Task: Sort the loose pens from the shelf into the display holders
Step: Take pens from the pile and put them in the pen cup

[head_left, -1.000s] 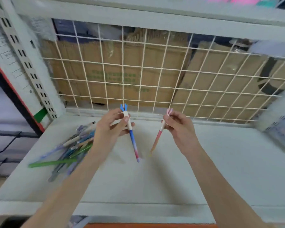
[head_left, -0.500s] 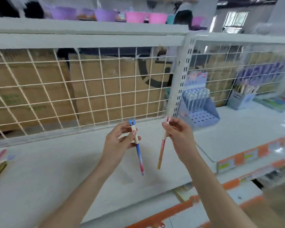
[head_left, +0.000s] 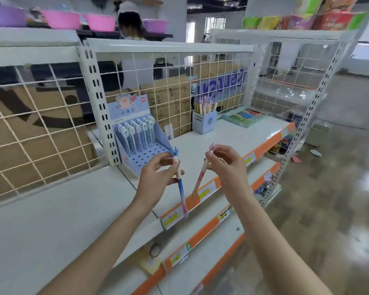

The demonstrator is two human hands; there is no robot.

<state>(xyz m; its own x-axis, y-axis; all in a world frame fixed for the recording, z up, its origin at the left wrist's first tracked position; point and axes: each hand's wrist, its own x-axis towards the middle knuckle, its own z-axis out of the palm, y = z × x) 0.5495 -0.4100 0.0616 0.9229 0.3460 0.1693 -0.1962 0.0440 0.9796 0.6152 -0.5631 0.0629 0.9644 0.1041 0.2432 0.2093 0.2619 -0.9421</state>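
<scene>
Head view: two pens are held up in front of a white shelf [head_left: 232,133], one in each hand.
Progress: the tiered blue holder [head_left: 144,153] has a row of pens at its back and many bare holes in front; the blue cup holder [head_left: 204,122] further along already stands partly filled. Neither held pen is placed yet, so sorting looks mid-way at best.
Left hand [head_left: 157,177]: fingers curled, pinching the blue pen [head_left: 180,184] near its top; its tip hangs down over the shelf edge, just in front of the tiered holder.
Right hand [head_left: 226,165]: fingertips pinch the pink pen [head_left: 200,177] by its upper end, the barrel slanting down and leftward.
Left to do: judge which holder suits each pen, then seat them.
</scene>
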